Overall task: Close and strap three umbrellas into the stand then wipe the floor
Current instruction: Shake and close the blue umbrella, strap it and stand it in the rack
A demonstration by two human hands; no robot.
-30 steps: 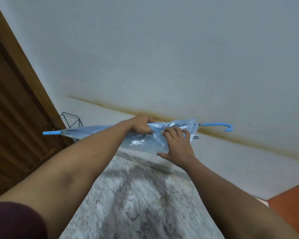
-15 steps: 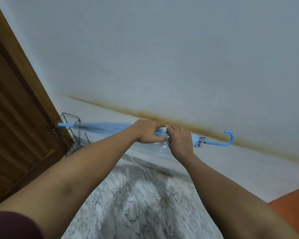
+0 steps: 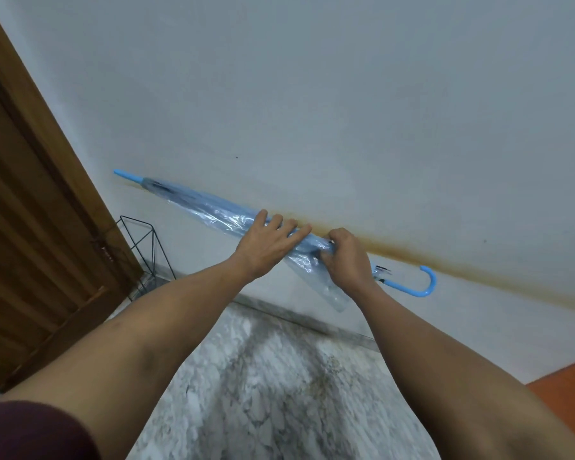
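Umbrella (image 3: pixel 200 207) is tilting in the air by the wall (image 3: pixel 312 94) | left hand (image 3: pixel 269 242) is lying flat on it, fingers straight | right hand (image 3: pixel 346 257) is curling tight round it | hands are hiding its middle

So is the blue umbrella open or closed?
Closed. The umbrella is folded up long and thin, not spread out. One flap hangs loose below the right hand gripping it; the left hand lies flat on it.

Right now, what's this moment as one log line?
umbrella: closed, tilted | left hand: rests flat on it | right hand: grips it | stand: beside door
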